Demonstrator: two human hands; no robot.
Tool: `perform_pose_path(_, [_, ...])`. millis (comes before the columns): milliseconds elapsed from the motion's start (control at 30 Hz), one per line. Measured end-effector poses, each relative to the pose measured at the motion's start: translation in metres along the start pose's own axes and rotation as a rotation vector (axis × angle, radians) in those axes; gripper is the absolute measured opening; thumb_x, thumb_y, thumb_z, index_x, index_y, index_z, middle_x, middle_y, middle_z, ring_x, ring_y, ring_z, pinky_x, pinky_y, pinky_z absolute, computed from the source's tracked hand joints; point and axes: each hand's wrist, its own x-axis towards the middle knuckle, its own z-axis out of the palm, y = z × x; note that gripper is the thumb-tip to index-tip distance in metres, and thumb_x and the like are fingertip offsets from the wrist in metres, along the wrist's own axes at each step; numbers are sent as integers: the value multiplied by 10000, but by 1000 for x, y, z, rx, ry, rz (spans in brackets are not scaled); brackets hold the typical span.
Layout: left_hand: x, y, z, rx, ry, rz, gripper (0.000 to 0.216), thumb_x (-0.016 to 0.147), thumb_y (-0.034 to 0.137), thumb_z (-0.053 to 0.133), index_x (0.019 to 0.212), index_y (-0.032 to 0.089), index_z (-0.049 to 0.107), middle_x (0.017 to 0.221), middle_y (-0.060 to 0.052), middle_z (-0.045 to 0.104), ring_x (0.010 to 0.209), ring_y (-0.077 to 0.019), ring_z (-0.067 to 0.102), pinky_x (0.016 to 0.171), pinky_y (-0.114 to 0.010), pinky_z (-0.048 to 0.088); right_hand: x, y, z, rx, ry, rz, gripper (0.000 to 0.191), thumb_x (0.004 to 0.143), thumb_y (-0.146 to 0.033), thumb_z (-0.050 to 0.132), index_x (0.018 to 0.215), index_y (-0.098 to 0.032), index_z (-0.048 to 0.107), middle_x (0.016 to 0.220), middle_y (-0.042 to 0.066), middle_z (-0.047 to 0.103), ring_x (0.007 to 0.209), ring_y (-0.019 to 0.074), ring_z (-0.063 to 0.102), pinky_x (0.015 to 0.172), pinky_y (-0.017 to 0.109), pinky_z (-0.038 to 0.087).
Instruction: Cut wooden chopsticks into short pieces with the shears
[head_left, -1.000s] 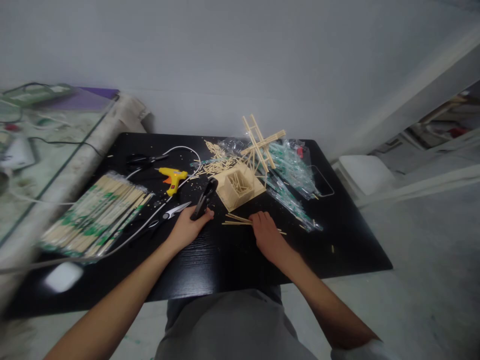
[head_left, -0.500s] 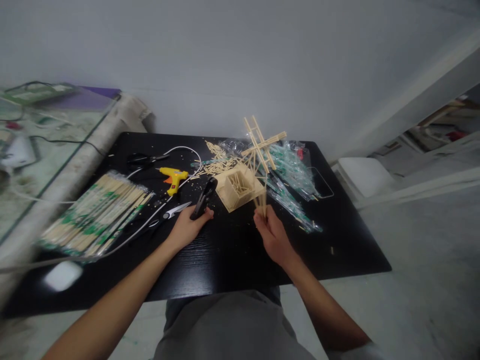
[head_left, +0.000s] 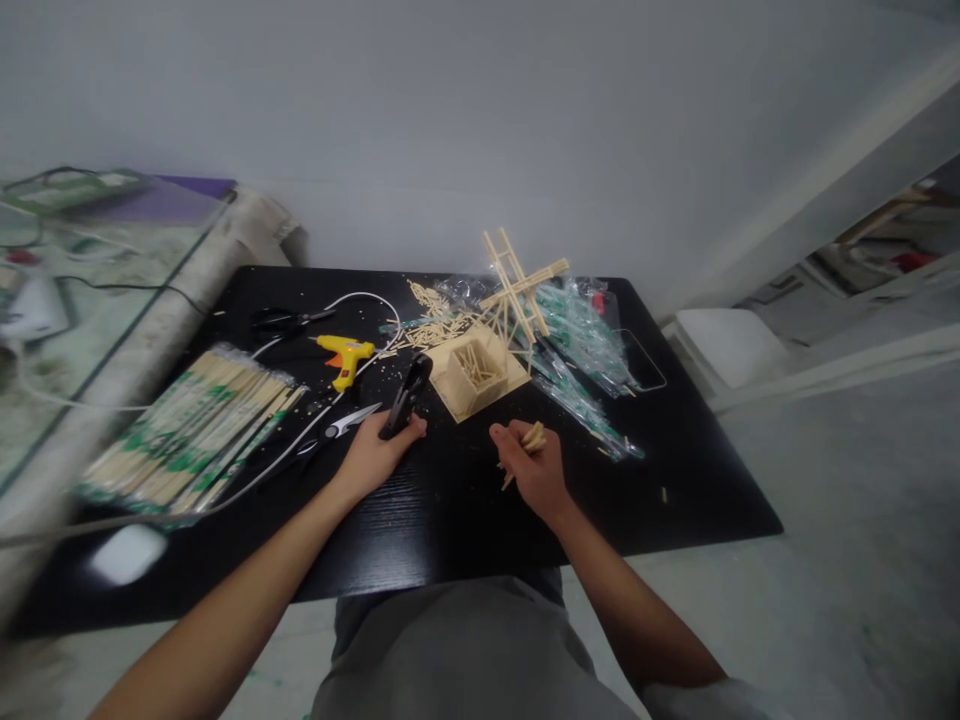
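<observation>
Noting my right hand (head_left: 531, 468) has gathered the sticks (head_left: 534, 436) off the table (head_left: 450, 520) into a closed fist, near the wooden box (head_left: 480, 375); left hand (head_left: 373, 457) grips the black cutters (head_left: 406, 395).

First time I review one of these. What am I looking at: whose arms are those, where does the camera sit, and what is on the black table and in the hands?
There is no machine here: a person works with two bare hands, and the one camera sits on their head, looking forward and down, so the arms reach in from the bottom. The left hand grips a black cutting tool; the right hand is closed on a few short wooden sticks. On the black table lie a small stick-built box with a crossed stick frame behind it, a yellow glue gun, scissors, wrapped packs of chopsticks and clear wrappers.
</observation>
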Motion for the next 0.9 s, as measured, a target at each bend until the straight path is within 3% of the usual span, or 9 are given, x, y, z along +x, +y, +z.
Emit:
perform_pose_path(167, [1, -2, 0, 10, -13, 7, 353, 803, 531, 706, 748, 183, 681, 518, 48, 510, 498, -122, 449, 501, -245, 375, -3, 0, 0, 28, -5, -94, 661, 985, -618, 581, 533, -227, 299, 513, -68, 268, 481, 84, 266, 494, 290, 208])
perform_pose_path(400, [1, -5, 0, 15, -17, 19, 371, 824, 554, 686, 773, 187, 689, 532, 40, 536, 518, -136, 484, 539, -261, 407, -1, -4, 8, 50, -29, -133, 643, 993, -610, 585, 545, -218, 341, 528, -52, 327, 491, 92, 305, 506, 296, 217])
perform_pose_path(733, [-5, 2, 4, 60, -132, 31, 428, 874, 597, 642, 764, 185, 623, 543, 63, 473, 478, -104, 403, 505, -253, 350, 5, -4, 20, 188, -269, -96, 612, 1029, -583, 526, 571, -231, 325, 542, -59, 279, 508, 98, 256, 521, 304, 200])
perform_pose_path(900, [-12, 15, -12, 219, -155, 99, 377, 920, 566, 635, 860, 195, 650, 690, 26, 591, 655, -151, 542, 657, -280, 444, 10, -15, 19, 120, -331, -103, 604, 1017, -551, 553, 565, -224, 321, 553, -62, 262, 520, 88, 248, 534, 303, 205])
